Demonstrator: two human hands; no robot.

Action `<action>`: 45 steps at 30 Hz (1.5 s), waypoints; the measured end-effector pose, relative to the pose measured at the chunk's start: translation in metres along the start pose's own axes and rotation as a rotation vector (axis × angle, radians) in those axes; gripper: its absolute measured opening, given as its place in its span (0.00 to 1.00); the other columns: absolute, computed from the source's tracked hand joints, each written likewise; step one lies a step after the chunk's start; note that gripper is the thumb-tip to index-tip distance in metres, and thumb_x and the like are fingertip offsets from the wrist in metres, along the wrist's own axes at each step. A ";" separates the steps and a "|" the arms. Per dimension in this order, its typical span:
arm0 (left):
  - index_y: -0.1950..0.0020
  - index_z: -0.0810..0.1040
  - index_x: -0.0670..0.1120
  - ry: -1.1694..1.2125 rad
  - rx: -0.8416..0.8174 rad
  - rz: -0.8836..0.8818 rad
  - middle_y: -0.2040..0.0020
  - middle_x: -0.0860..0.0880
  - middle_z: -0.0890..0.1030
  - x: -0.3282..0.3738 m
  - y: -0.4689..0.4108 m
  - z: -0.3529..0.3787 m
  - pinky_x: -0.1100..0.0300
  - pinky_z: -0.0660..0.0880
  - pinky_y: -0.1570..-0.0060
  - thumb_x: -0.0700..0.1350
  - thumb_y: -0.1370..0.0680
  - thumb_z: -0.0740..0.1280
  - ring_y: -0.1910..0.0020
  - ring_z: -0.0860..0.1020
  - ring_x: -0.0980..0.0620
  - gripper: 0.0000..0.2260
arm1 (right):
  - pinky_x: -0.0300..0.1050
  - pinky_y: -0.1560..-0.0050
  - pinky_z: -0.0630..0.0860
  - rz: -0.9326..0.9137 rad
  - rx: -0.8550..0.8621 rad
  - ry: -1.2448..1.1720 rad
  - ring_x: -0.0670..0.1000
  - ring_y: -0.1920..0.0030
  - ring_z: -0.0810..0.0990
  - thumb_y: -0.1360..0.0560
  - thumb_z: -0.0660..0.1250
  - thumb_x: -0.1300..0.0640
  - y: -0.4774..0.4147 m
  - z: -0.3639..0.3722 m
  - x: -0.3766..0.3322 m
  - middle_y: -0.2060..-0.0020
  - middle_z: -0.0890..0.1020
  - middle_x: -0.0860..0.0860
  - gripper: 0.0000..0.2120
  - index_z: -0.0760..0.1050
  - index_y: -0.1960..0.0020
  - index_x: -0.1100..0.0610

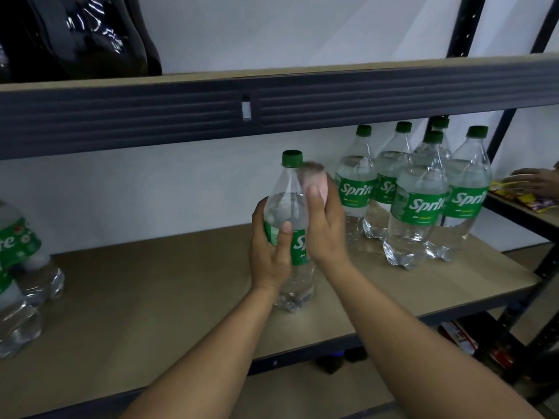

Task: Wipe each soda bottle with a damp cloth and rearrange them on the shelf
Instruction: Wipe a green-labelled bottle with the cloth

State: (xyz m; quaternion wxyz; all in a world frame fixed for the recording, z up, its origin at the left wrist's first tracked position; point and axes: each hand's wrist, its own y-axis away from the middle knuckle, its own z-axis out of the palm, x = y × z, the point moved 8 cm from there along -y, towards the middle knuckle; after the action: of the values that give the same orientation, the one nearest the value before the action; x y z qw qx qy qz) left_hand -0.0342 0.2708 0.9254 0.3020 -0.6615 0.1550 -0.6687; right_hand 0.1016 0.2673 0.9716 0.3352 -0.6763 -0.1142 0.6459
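Holding the bottle (pixel 290 225) at its green label, my left hand (pixel 270 252) is wrapped around it from the left side, thumb in front. My right hand (pixel 325 228) presses a pale pink cloth (pixel 314 182) against the upper right side of the same bottle, fingers closed over the cloth; the cloth looks blurred. The bottle stands upright between my two hands, with its base on or just above the shelf (pixel 169 300); I cannot tell which.

At the far left I see two more bottles (pixel 21 267) at the frame edge, clear plastic with green labels. The shelf is a flat, matte tan board with a dark metal edge. Above it runs a dark ribbed beam (pixel 272 113) of the upper shelf, which carries shiny black bags (pixel 78 34) at the left. Behind is a plain white wall (pixel 151 189).

To the right of my hands a group of five bottles (pixel 417 189) stands close together, each with a green cap and bumpy base. At the far right, another hand (pixel 535 181) rests on colourful packets (pixel 520 198) on a neighbouring shelf.
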 end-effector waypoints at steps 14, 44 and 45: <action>0.22 0.68 0.48 -0.117 0.043 0.017 0.33 0.50 0.79 -0.012 0.003 0.001 0.52 0.80 0.43 0.66 0.18 0.50 0.37 0.80 0.54 0.31 | 0.52 0.21 0.64 0.237 -0.033 -0.148 0.42 0.22 0.68 0.13 0.49 0.38 0.074 0.004 0.091 0.25 0.73 0.38 0.23 0.67 0.21 0.41; 0.22 0.64 0.61 -0.022 -0.293 -0.023 0.28 0.49 0.76 -0.020 -0.015 0.017 0.36 0.75 0.33 0.67 0.25 0.70 0.30 0.77 0.46 0.34 | 0.30 0.33 0.69 -0.135 -0.116 0.004 0.32 0.31 0.73 0.16 0.59 0.43 -0.034 -0.011 -0.026 0.31 0.75 0.36 0.22 0.66 0.24 0.47; 0.23 0.66 0.60 -0.014 -0.282 -0.008 0.29 0.51 0.77 -0.016 -0.015 0.020 0.38 0.76 0.33 0.65 0.25 0.70 0.30 0.77 0.47 0.32 | 0.28 0.32 0.66 -0.114 -0.119 0.011 0.28 0.30 0.69 0.16 0.58 0.44 -0.026 -0.011 -0.014 0.30 0.71 0.33 0.22 0.63 0.23 0.44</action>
State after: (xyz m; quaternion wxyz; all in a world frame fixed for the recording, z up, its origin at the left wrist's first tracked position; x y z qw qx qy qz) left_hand -0.0187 0.2959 0.9229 0.2044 -0.7028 0.2425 -0.6368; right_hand 0.1173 0.2749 0.9975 0.3314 -0.6910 -0.1885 0.6141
